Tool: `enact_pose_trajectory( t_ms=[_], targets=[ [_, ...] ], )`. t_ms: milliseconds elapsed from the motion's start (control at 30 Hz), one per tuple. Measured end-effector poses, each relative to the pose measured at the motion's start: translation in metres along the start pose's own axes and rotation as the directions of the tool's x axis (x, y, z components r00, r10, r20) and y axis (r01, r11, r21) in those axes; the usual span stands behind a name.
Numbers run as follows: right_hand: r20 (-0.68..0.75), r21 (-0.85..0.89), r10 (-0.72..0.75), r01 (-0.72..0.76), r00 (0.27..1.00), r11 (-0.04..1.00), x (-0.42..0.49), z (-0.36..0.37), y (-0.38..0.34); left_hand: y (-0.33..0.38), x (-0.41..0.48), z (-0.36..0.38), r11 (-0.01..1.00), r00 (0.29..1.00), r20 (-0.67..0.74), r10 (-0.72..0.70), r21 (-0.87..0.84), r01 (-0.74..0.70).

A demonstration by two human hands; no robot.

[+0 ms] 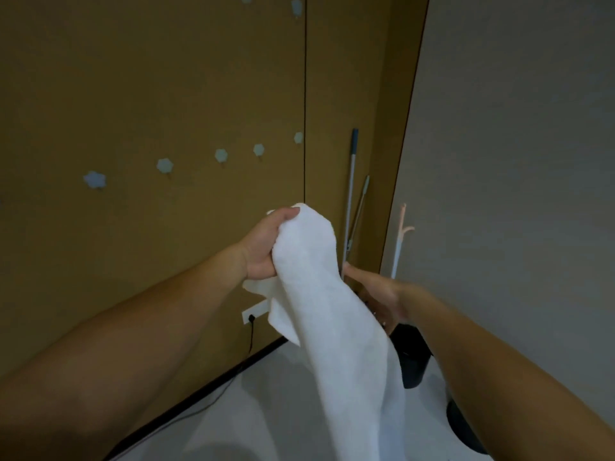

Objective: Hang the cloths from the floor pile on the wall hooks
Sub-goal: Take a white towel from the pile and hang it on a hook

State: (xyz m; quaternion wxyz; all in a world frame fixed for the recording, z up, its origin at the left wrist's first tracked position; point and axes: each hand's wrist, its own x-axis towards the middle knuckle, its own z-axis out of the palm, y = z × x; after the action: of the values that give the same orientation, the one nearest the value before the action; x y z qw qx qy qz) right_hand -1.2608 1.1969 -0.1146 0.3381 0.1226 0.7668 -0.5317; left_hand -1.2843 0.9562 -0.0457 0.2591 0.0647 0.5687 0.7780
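Note:
A white cloth [336, 314] hangs in front of me, long and bunched, reaching down past the frame's bottom. My left hand [266, 247] grips its top end, thumb over the fold. My right hand [376, 294] is behind the cloth's right edge; its fingers are partly hidden, so its hold is unclear. Several pale flower-shaped hooks [221, 155] run in a rising row on the brown wall [149, 94], all bare, above and left of my left hand. Two more hooks [296, 6] sit near the top edge. The floor pile is out of view.
Mop handles [350, 188] lean in the corner beside a grey wall [515, 161]. A white stand [399, 241] and a dark bin [414, 357] stand at the right. A wall socket [254, 312] with a black cable sits low on the brown wall.

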Motion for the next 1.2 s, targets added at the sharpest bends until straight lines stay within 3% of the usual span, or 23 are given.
enact_pose_trajectory(
  t_ms=[67, 167, 267, 367, 467, 533, 600, 667, 733, 833, 1033, 1200],
  targets=[
    [0.136, 0.065, -0.065, 0.057, 0.989, 0.996, 0.0, 0.012, -0.002, 0.01, -0.009, -0.015, 1.0, 1.0, -0.027, 0.011, -0.004, -0.012],
    [0.125, 0.019, -0.204, 0.203, 0.971, 0.979, -0.004, 0.029, -0.017, 0.027, -0.022, -0.04, 0.998, 0.988, -0.148, 0.038, 0.051, -0.031],
    [0.092, 0.286, -0.3, 0.263, 0.95, 0.921, -0.011, 0.04, -0.043, 0.037, -0.036, -0.073, 0.996, 0.963, -0.267, -0.025, 0.075, 0.047],
    [-0.037, 0.568, -0.428, 0.371, 0.903, 0.735, -0.012, 0.056, -0.073, 0.042, -0.053, -0.112, 0.997, 0.94, -0.34, -0.034, 0.05, 0.055],
    [-0.205, 0.646, -0.455, 0.469, 0.866, 0.602, -0.01, 0.084, -0.107, 0.053, -0.082, -0.151, 1.0, 0.97, -0.244, 0.003, -0.004, -0.004],
    [-0.298, 0.64, -0.427, 0.51, 0.854, 0.574, -0.009, 0.103, -0.128, 0.062, -0.103, -0.179, 0.998, 0.986, -0.165, -0.02, 0.049, 0.029],
    [-0.344, 0.621, -0.397, 0.523, 0.851, 0.583, -0.005, 0.12, -0.145, 0.069, -0.12, -0.208, 0.986, 0.984, -0.163, -0.078, 0.132, 0.1],
    [-0.38, 0.569, -0.372, 0.532, 0.847, 0.628, -0.002, 0.134, -0.158, 0.076, -0.135, -0.234, 0.966, 0.957, -0.267, -0.109, 0.2, 0.166],
    [-0.403, 0.463, -0.344, 0.513, 0.848, 0.723, 0.003, 0.144, -0.167, 0.08, -0.15, -0.26, 0.952, 0.913, -0.401, -0.077, 0.244, 0.187],
    [-0.291, 0.285, -0.307, 0.388, 0.906, 0.876, 0.011, 0.162, -0.172, 0.084, -0.169, -0.293, 0.941, 0.853, -0.52, -0.033, 0.273, 0.202],
    [-0.093, 0.191, -0.238, 0.252, 0.967, 0.949, 0.029, 0.187, -0.17, 0.093, -0.197, -0.328, 0.975, 0.844, -0.535, -0.031, 0.171, 0.145],
    [0.008, -0.092, -0.133, 0.133, 0.991, 0.987, 0.051, 0.204, -0.152, 0.105, -0.213, -0.328, 0.982, 0.854, -0.516, 0.073, 0.185, 0.027]
  ],
)
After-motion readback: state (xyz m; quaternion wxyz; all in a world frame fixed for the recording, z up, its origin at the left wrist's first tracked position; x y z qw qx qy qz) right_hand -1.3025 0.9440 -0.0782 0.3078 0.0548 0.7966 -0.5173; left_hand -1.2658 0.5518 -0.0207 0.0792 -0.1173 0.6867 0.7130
